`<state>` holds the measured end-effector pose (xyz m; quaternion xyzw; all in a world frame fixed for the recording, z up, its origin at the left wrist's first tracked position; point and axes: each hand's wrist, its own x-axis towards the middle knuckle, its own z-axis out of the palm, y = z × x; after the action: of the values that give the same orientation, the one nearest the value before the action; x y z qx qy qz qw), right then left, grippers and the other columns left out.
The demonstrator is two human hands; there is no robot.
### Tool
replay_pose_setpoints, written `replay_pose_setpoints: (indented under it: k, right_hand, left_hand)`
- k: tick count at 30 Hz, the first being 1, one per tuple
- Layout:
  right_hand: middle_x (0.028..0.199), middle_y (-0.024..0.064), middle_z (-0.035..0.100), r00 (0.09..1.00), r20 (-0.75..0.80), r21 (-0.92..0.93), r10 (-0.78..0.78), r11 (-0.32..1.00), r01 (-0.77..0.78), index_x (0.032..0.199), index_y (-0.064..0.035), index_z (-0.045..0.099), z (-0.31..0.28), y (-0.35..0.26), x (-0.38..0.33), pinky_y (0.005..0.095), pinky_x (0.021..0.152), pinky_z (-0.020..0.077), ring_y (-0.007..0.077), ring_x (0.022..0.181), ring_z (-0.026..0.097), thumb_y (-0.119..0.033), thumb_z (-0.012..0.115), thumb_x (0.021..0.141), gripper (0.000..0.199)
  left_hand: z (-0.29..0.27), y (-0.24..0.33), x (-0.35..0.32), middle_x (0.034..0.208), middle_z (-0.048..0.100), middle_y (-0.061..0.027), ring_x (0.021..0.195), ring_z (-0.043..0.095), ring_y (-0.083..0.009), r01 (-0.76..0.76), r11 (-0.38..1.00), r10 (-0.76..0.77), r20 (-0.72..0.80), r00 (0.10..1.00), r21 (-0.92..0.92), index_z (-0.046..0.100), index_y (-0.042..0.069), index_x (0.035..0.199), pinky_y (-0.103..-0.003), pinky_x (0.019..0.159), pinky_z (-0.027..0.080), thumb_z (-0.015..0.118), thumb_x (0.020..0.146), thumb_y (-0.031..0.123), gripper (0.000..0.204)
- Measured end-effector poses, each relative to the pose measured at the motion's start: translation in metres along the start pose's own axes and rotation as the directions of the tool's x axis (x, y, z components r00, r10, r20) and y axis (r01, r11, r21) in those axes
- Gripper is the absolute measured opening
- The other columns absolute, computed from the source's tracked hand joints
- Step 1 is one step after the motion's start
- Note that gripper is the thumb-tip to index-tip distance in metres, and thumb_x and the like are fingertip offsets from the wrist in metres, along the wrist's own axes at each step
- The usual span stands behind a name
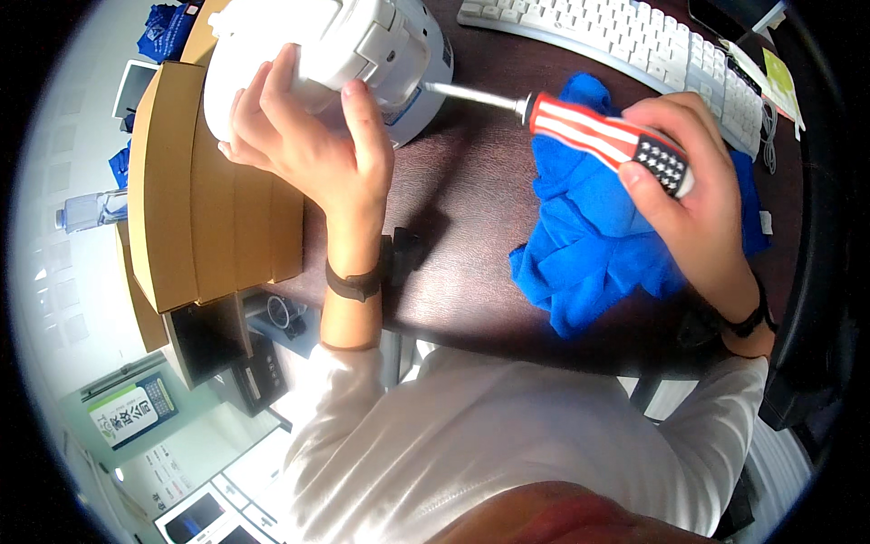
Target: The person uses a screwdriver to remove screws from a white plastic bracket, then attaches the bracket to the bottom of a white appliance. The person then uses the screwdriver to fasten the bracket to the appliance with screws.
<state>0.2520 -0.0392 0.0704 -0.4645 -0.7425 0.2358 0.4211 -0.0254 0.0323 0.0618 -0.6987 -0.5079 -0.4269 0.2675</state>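
Observation:
A white rounded appliance that looks like a rice cooker (399, 45) is at the far left of the dark desk, partly cut off by the upper edge. My left hand (304, 136) grips its near side, thumb and fingers spread over the white shell. In my right hand (689, 172) is a screwdriver (580, 129) with a red-and-white striped handle and white stars on a dark end. Its metal shaft points left, the tip at or very near the cooker's side; contact is hard to tell. Beneath the handle lies a crumpled blue cloth (589, 218).
A white keyboard (625, 41) runs along the back right, with a cable and papers (779, 82) beside it. Brown cardboard boxes (163, 181) stand left of the desk. The dark desk top (462, 245) lies between my forearms.

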Motion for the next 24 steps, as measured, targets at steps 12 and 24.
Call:
replay_pose_setpoints:
  k: [12,24]
  right_hand:
    - [0.1,0.013,0.053,0.982,-0.111,-0.024,-0.15,0.989,0.148,0.104,0.0017,0.054,0.018,0.001,0.005,0.0292,0.077,0.0451,0.0211,0.087,0.056,-0.004,0.065,0.077,0.03]
    - [0.1,0.0118,0.051,0.964,-0.157,-0.047,-0.213,0.977,0.208,0.103,-0.0014,0.053,0.023,0.004,0.002,0.0288,0.077,0.0444,0.0209,0.088,0.054,-0.007,0.072,0.072,0.036]
  left_hand:
    - [0.002,-0.003,0.0,0.114,0.048,-0.0132,0.113,0.037,-0.0295,-0.023,1.0,0.023,-0.028,0.999,0.004,0.053,0.006,0.116,-0.046,0.098,0.018,0.049,0.085,0.037,0.043]
    - [0.0,-0.001,0.0,0.113,0.049,-0.0135,0.112,0.037,-0.0301,-0.022,0.999,0.021,-0.028,0.999,-0.028,0.053,0.005,0.115,-0.046,0.098,0.018,0.056,0.08,0.033,0.045]
